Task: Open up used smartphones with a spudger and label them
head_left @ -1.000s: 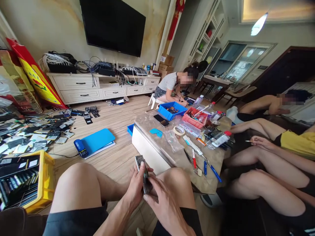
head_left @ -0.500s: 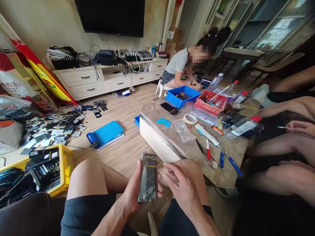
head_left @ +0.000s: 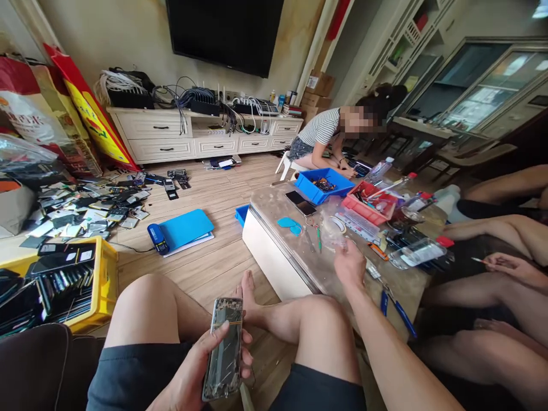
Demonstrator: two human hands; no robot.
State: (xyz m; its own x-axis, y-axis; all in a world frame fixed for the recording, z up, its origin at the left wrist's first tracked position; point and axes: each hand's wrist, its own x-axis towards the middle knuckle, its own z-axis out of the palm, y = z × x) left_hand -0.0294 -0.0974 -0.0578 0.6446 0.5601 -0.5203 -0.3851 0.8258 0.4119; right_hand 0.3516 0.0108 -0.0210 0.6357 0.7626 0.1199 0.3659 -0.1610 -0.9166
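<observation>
My left hand (head_left: 201,357) is wrapped round a smartphone with its back off (head_left: 225,351), its insides and an orange strip facing up, the thumb lying across it. Over the low table (head_left: 282,245), my right hand (head_left: 350,262) is closed on a clear plastic bag (head_left: 330,231), though its fingertips are partly hidden. The bag overlaps a roll of tape (head_left: 338,224). Left of the bag lie a green-handled tool (head_left: 319,240) and a grey metal tool (head_left: 309,237). Blue picks (head_left: 290,225) and a dark phone (head_left: 300,203) lie farther back.
A blue bin (head_left: 324,185) and a red bin (head_left: 369,201) stand at the table's back. Blue-handled pliers (head_left: 398,311) lie near the right edge. A yellow crate (head_left: 103,285) of phones is at left, near piled parts (head_left: 89,211). Other people sit behind and to the right.
My right hand has moved from beside the phone to the table and taken hold of the plastic bag, uncovering two tools. My left hand has lowered the phone leftward.
</observation>
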